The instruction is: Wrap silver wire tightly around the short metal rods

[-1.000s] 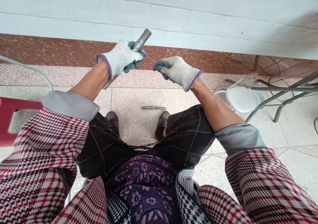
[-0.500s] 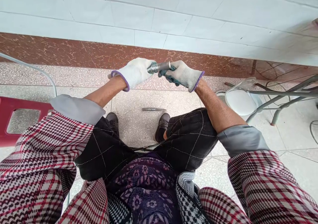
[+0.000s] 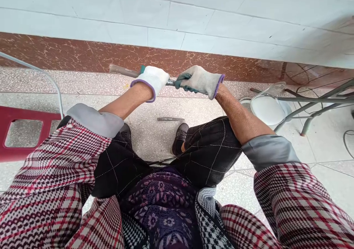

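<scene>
- Clock read with 12 toward the tiled wall [image 3: 166, 15]; both hands were seen gloved in white knit with green-coated fingers.
- A grey rod [image 3: 124, 70] was gripped by the left hand [image 3: 155, 77]; its long bare end was pointed toward 9 to 10 o'clock, tilted slightly.
- Left fingers were largely hidden under the rod side; they were judged closed around it, though their exact placing could not be told.
- Silvery wire winding [image 3: 170, 82] was exposed between the gloves, at about 3 o'clock from the left hand.
- The right hand [image 3: 195, 79] was held at the winding's end, fingers curled and pressed together (whether rod or loose wire was pinched could not be told).
- A thin grey piece [image 3: 170, 119] was noted lying on the floor [image 3: 149, 105] at 5 o'clock from the left hand, near a dark shoe [image 3: 181, 134].
- A red stool [image 3: 19, 154] was sighted at 8 o'clock, a round white object [image 3: 267, 107] toward 4 o'clock, just beside green metal legs [image 3: 311, 120].
</scene>
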`<act>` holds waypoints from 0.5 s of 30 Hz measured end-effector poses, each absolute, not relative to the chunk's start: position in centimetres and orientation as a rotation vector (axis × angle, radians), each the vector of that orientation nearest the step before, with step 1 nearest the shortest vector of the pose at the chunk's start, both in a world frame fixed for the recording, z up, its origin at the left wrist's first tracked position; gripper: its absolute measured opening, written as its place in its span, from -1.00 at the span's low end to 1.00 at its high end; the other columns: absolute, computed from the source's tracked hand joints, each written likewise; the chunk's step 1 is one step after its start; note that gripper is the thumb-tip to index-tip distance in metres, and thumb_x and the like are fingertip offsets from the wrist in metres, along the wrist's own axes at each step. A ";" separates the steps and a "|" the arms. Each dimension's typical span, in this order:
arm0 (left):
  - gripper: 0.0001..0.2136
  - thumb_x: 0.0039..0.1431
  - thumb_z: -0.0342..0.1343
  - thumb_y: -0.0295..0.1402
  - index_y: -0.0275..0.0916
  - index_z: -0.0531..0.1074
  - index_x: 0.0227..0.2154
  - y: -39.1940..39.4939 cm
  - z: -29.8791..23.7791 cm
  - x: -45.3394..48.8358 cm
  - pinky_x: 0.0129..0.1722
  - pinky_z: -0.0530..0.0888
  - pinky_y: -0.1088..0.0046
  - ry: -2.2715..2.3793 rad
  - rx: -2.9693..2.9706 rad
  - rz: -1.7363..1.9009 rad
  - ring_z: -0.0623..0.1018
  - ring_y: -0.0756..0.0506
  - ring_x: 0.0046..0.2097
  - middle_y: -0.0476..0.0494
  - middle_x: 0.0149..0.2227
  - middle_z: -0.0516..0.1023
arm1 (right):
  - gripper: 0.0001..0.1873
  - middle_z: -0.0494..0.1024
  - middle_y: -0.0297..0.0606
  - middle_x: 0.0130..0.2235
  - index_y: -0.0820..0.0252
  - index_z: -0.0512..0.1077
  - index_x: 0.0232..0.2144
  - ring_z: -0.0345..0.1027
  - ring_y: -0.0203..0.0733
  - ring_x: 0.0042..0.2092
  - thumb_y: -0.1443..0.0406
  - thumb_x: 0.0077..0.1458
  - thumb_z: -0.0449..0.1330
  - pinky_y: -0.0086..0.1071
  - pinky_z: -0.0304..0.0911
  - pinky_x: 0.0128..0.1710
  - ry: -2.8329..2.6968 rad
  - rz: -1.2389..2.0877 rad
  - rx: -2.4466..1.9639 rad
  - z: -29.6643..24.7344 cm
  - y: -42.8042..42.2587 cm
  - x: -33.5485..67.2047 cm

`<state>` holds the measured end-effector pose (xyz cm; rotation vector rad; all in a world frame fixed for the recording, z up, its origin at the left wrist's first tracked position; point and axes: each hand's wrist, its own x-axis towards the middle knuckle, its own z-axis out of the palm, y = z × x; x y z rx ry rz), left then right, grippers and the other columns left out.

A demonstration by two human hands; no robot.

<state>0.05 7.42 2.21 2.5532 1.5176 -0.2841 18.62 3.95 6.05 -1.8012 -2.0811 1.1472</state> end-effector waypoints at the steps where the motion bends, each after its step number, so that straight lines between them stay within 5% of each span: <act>1: -0.67 0.27 0.27 -0.39 -0.28 0.65 0.07 7.2 2.4 0.3 0.06 0.41 0.13 1.540 2.550 -0.358 0.57 -0.38 0.09 -0.43 -0.08 0.66 | -0.84 0.46 -0.29 -0.48 0.28 0.65 -0.26 0.20 -0.33 -0.52 0.42 0.16 0.25 -0.41 0.15 -0.54 -2.076 1.134 -1.819 6.3 3.8 18.5; 7: -0.65 0.25 0.15 -0.50 -0.25 0.68 0.04 5.6 3.3 0.5 -0.05 0.45 0.22 1.289 2.561 -0.452 0.63 -0.29 -0.07 -0.35 -0.19 0.67 | -0.82 0.39 -0.31 -0.53 0.25 0.63 -0.33 0.16 -0.30 -0.52 0.45 0.15 0.20 -0.36 0.17 -0.51 -2.077 1.061 -1.834 6.4 4.5 18.4; 15: -0.58 0.34 0.07 -0.41 -0.21 0.51 0.22 6.7 6.3 -1.7 -0.29 0.42 0.41 1.418 1.952 0.242 0.57 -0.07 -0.27 -0.17 -0.16 0.62 | -0.89 0.30 -0.36 -0.55 0.16 0.54 -0.36 0.07 -0.30 -0.53 0.37 0.21 0.23 -0.38 0.07 -0.60 -1.862 1.105 -1.733 6.9 3.6 17.9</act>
